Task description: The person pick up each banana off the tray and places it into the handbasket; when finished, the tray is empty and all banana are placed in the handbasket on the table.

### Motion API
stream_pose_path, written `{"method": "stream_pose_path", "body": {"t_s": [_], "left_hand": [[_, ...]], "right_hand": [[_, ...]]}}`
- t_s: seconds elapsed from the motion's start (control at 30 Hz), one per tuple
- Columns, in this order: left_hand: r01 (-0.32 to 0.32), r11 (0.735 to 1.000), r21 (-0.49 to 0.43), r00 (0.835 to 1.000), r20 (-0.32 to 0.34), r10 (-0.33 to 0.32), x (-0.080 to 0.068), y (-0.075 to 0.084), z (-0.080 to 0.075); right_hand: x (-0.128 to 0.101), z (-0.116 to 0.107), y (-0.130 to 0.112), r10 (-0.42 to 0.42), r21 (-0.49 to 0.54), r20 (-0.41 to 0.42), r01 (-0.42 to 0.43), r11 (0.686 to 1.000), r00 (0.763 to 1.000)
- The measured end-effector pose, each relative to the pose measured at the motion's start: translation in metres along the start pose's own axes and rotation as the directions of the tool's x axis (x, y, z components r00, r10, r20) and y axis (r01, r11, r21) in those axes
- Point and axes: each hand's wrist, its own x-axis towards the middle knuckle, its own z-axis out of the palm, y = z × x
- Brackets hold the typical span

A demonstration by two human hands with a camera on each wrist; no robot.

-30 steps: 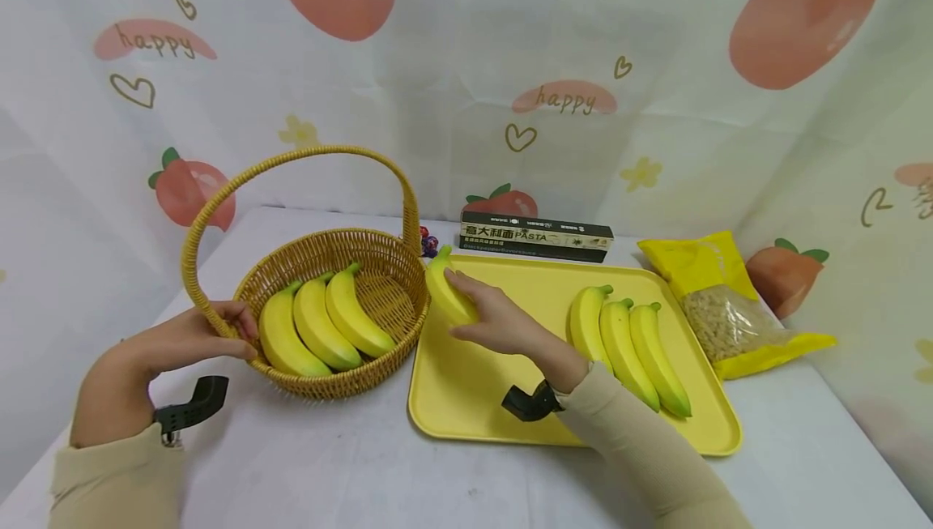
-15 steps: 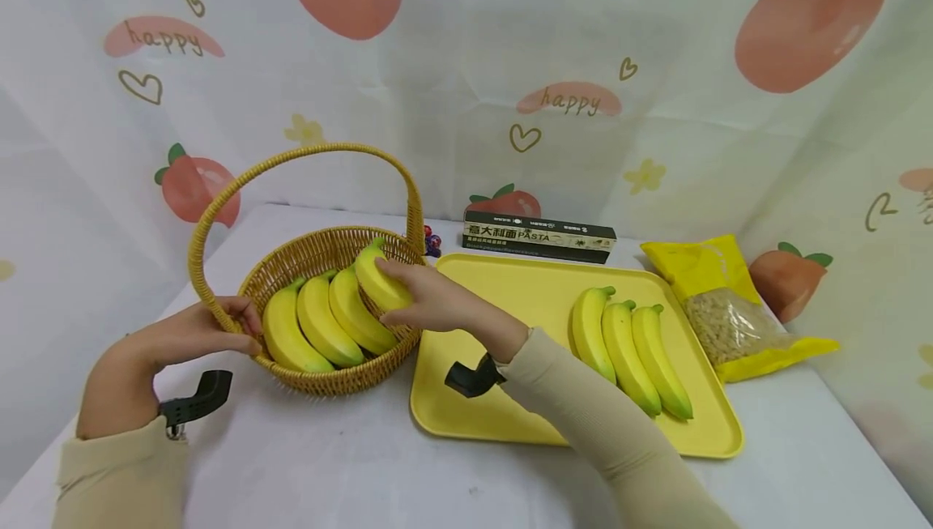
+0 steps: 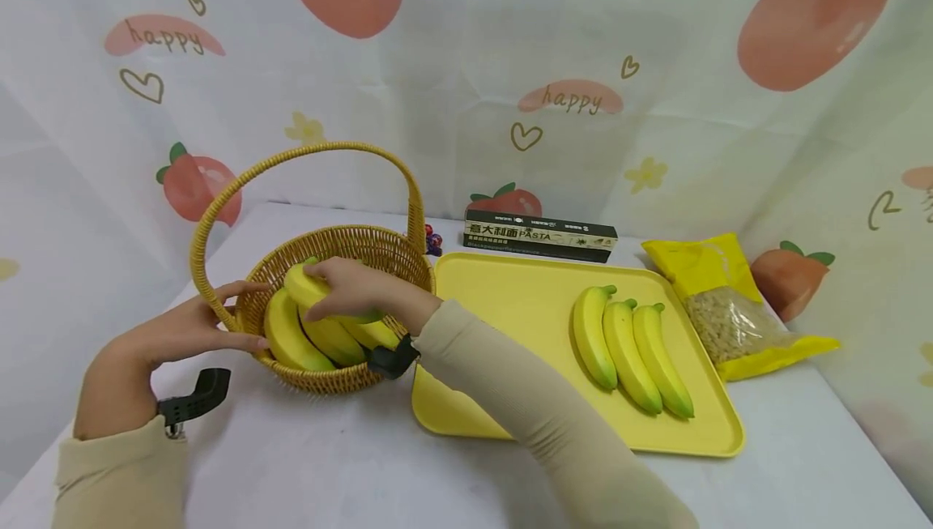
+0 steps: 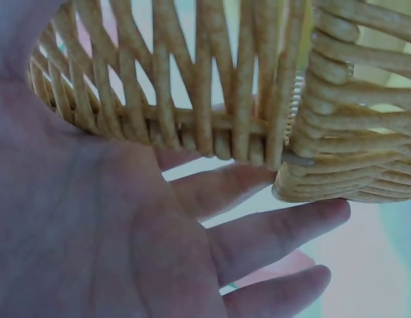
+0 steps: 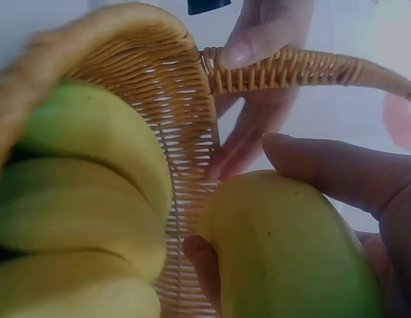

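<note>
A yellow banana (image 3: 300,286) is pinched between the thumb and fingers of my right hand (image 3: 357,290), over the left part of the wicker basket (image 3: 328,381). Beneath it lie three more bananas (image 3: 291,336), side by side and partly hidden by that hand. In the right wrist view, the held banana (image 5: 292,245) is apart from the three. My left hand (image 3: 193,330) is at the basket's left side, with the handle base (image 5: 258,71) between thumb and fingers. Its fingers (image 4: 278,232) look nearly straight in the left wrist view and touch the wickerwork.
Right of the basket is a yellow tray (image 3: 503,286) bearing three bananas (image 3: 630,355). A pasta box (image 3: 539,236) stands behind it, and a yellow plastic bag (image 3: 729,310) leans on its right edge. Small wrapped items (image 3: 433,241) sit behind the basket. The tall handle (image 3: 321,150) arches over the basket.
My right hand has carried the banana leftward from above the tray to over the bananas in the basket. My left hand's fingers have straightened from their curl at the rim.
</note>
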Motion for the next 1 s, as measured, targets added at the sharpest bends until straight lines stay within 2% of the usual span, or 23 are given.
{"method": "stream_pose_path", "body": {"t_s": [0.13,0.23,0.43,0.67,0.83,1.0], "left_hand": [[-0.015,1.000,-0.020,1.000,0.015,0.015,0.001,0.000,0.000],[-0.015,0.999,-0.053,0.999,0.030,0.016,0.000,0.000,0.001],[-0.007,0.995,-0.101,0.999,0.033,0.010,-0.004,-0.001,0.002],[0.013,0.998,-0.060,0.999,0.046,-0.011,-0.002,-0.002,0.001],[0.023,0.999,-0.022,0.999,0.038,-0.022,-0.001,-0.001,0.001],[-0.017,1.000,-0.020,0.999,0.026,0.018,0.000,0.000,0.002]], "right_hand": [[0.018,0.001,-0.010,0.031,-0.003,0.000,-0.031,1.000,1.000],[0.028,0.004,-0.015,0.058,0.041,-0.002,-0.058,0.997,0.998],[0.039,0.018,-0.022,0.102,0.114,0.071,-0.109,0.987,0.992],[0.044,0.025,-0.025,0.109,0.155,0.107,-0.125,0.980,0.988],[0.046,0.024,-0.022,0.123,0.299,0.173,-0.171,0.939,0.977],[0.045,0.023,-0.015,0.141,0.374,0.204,-0.210,0.903,0.969]]}}
